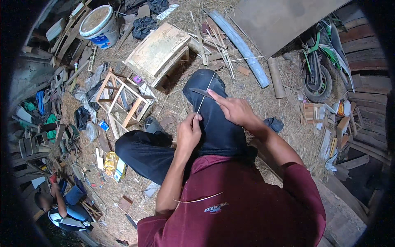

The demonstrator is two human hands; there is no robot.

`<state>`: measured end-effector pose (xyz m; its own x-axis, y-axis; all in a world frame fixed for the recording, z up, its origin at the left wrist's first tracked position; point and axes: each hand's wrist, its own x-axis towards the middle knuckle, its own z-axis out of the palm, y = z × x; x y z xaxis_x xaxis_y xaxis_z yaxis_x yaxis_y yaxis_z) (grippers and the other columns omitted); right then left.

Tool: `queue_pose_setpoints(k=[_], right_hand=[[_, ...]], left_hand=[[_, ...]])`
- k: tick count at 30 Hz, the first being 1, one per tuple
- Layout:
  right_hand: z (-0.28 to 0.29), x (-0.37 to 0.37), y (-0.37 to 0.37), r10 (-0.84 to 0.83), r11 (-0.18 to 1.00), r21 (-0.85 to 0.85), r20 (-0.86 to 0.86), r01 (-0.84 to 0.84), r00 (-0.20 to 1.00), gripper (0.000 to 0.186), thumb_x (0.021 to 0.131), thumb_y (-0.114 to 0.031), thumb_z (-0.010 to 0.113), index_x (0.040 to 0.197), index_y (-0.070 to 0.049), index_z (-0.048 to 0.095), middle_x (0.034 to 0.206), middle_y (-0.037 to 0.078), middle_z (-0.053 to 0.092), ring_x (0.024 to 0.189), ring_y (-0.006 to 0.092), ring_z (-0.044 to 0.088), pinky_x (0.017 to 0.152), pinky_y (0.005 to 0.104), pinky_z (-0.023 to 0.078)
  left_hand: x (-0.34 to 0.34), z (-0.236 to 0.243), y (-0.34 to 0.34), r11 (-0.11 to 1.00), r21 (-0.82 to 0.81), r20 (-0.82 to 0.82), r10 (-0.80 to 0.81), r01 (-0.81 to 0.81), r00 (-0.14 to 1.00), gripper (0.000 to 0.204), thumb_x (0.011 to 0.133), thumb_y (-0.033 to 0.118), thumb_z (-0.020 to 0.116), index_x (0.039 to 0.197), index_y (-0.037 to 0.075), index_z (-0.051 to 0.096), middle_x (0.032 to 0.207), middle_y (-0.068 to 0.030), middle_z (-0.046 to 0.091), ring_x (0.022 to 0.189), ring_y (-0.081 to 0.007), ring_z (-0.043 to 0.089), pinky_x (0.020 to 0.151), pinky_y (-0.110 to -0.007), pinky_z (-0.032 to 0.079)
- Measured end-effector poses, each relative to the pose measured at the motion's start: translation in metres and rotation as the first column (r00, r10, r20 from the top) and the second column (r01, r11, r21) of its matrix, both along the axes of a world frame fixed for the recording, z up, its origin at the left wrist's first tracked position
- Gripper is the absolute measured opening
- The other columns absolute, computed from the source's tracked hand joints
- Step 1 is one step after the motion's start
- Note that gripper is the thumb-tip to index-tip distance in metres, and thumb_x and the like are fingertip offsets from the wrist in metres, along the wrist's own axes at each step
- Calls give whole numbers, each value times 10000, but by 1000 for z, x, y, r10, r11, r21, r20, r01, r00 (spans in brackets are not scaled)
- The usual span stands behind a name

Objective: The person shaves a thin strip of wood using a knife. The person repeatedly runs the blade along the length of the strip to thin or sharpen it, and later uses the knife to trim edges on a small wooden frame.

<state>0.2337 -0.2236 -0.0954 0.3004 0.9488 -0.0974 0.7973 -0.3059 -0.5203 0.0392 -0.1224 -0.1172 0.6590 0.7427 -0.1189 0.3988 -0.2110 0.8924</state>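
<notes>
A thin, pale stick (202,105), like a split bamboo strip, lies slanted across my raised dark-trousered knee (218,127). Its lower end is pinched between the thumb and fingers of my left hand (189,133). My right hand (237,110) is closed around a knife whose handle is hidden in the palm. The dark knife blade (199,91) crosses the stick on top of the knee, with my right index finger stretched along it. Another thin curved strip (199,200) rests on the front of my maroon shirt.
Ahead stand a low wooden bench (158,51) and a small wooden frame (123,101). A bamboo pole (242,49) lies on the straw-covered ground beside loose thin sticks (224,53). A bucket (97,25) is far left, a motorbike (319,70) right. Another person (66,206) sits lower left.
</notes>
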Motion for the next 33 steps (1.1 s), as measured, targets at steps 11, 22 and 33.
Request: queue_pose_setpoints(k=[11, 22, 33], right_hand=[[0, 2, -3, -120, 985, 105, -141, 135, 983, 584, 952, -207, 524, 1491, -327, 337, 761, 208, 633, 693, 406, 640, 640, 512, 511], [2, -2, -10, 39, 999, 18, -45, -39, 998, 586, 936, -213, 548, 1471, -370, 368, 729, 191, 617, 666, 399, 634, 607, 506, 511], [-4, -1, -15, -76, 997, 3, 38, 76, 996, 593, 933, -175, 535, 1473, -358, 371, 697, 193, 591, 631, 411, 624, 596, 532, 509]], left_hand=[[-61, 37, -5, 991, -100, -125, 71, -84, 990, 204, 973, 133, 518, 974, -12, 660, 722, -166, 667, 634, -169, 663, 572, -320, 486], [32, 16, 5, 998, -62, -78, -9, 4, 997, 191, 943, 114, 541, 928, -30, 667, 746, -214, 663, 660, -320, 674, 608, -382, 497], [-28, 33, -16, 999, 51, -154, 8, 0, 988, 139, 913, 62, 563, 945, -24, 667, 770, -231, 653, 668, -385, 657, 603, -408, 510]])
